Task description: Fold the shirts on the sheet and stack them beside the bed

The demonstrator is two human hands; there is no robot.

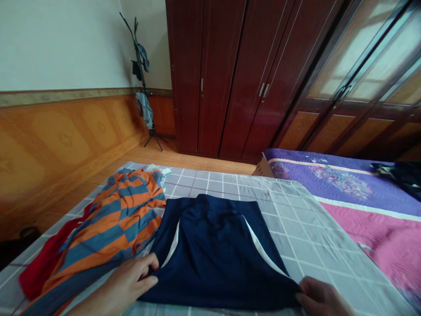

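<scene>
A folded navy blue garment (220, 254) with two curved white stripes lies on the checked bedsheet in front of me. Whether it is a shirt or another kind of garment I cannot tell. At its near left edge, my left hand (133, 276) is closed, thumb and fingers pinching the cloth. My right hand (320, 296) pinches the near right corner, which is drawn out to a point. The near edge is stretched between both hands. Left of it, touching or very close, lies an orange and blue-grey striped garment (121, 215).
Red cloth (49, 263) shows beneath the striped garment. The grey checked bedsheet (289, 215) spreads to the right, towards a second bed with a purple and pink cover (355, 184). A dark red wardrobe (223, 87) and a coat stand (141, 74) stand beyond.
</scene>
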